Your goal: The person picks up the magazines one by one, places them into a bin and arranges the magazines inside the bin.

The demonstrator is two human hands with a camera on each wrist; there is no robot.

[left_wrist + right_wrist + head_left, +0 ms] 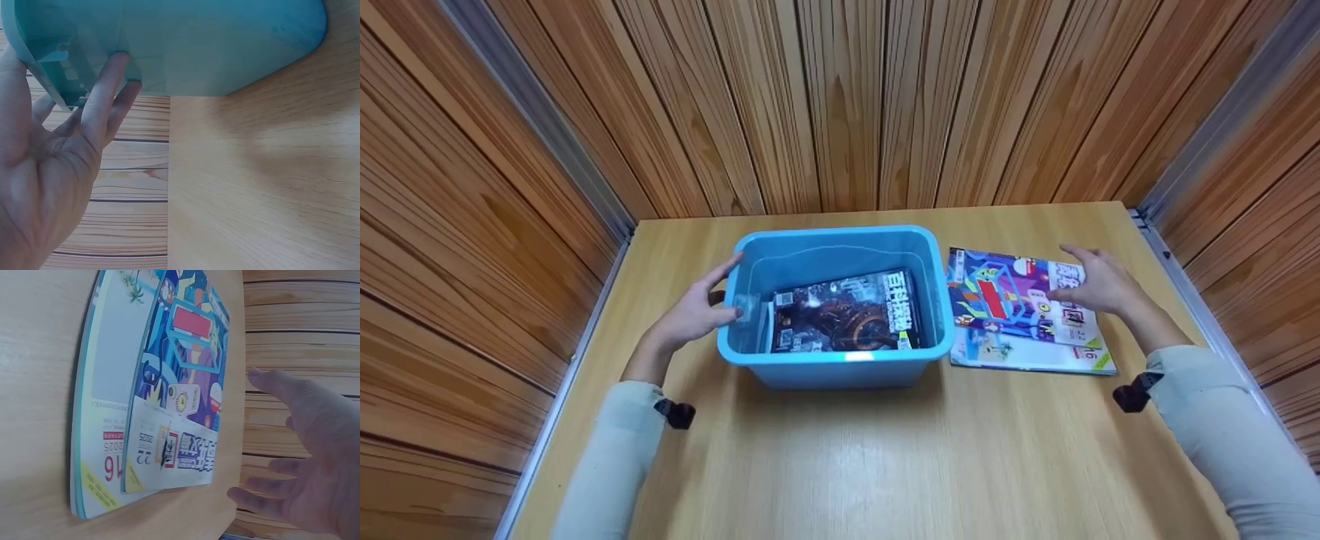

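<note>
The head camera looks forward and down from above the wooden table (840, 465), taking in the blue bin (840, 356) and the magazines (1027, 315) beside it. The left wrist camera sits close under the bin's wall (214, 50), facing along the tabletop. The right wrist camera views the same magazines (169, 394) at close range from low over the table.

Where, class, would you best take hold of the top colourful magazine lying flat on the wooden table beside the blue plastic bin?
Probably the top colourful magazine by its right-hand edge, coming from the right where the open right hand hovers. It lies flat on a stack, so fingertips must slip under that edge; the blue plastic bin blocks the left side.
</note>
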